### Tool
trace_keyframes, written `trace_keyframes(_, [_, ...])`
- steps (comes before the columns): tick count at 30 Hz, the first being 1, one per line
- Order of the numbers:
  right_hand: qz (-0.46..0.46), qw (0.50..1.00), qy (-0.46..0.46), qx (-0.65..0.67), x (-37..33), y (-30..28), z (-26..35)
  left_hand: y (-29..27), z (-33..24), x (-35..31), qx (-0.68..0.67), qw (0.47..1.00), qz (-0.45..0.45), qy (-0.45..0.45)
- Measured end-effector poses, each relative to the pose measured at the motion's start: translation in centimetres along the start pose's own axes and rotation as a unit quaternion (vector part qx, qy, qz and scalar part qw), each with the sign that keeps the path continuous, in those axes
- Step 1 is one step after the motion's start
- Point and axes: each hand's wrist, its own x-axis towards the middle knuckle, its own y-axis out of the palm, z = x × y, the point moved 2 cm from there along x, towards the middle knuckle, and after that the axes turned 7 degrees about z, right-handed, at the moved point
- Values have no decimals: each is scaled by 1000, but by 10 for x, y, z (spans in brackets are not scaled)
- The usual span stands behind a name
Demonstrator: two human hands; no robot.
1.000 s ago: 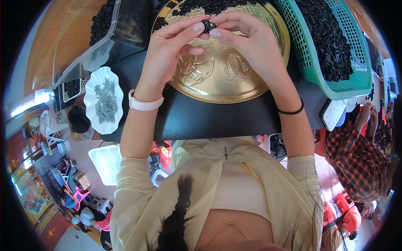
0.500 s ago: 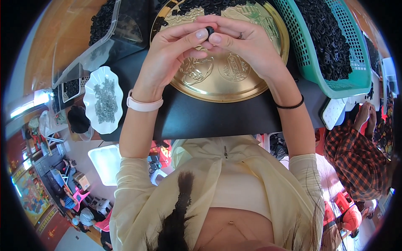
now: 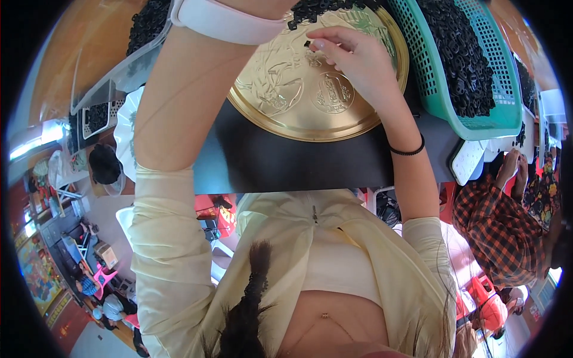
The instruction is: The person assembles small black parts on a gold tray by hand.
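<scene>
My right hand (image 3: pixel 352 56) is over the gold embossed tray (image 3: pixel 304 125), thumb and fingertips closed on a small black piece (image 3: pixel 307 44). The piece is too small for its kind to be told. My left arm reaches up past the picture's upper edge. Its pale wristband (image 3: pixel 230 22) shows there, but the hand and its fingers are out of sight. Many small black plastic parts (image 3: pixel 316 9) lie heaped at the tray's far side, partly behind the left wrist.
On the right a green perforated basket (image 3: pixel 427 89) holds black parts, with a white phone-like slab (image 3: pixel 467 160) near it. A clear plastic bin (image 3: pixel 113 86) with black parts and a white scalloped dish (image 3: pixel 124 140) are on the left. Another person in a checked shirt (image 3: pixel 498 227) sits at right.
My hands, together over the tray around a small black object, have parted. The left has gone up and out of the picture; the right stays over the tray with a black piece.
</scene>
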Motion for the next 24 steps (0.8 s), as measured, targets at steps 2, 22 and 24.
trace_keyframes(2, [0, 995, -53, -84, -1, 1, -7, -6, 4, -2, 96, 995, 17, -38])
trace_keyframes(22, [-153, 901, -222, -340, 27, 19, -1, -27, 104, -154, 434, 866, -41, -245])
trace_keyframes(24, [-138, 881, -228, -390, 41, 25, -1, -25, 99, -155, 355, 881, -120, -289])
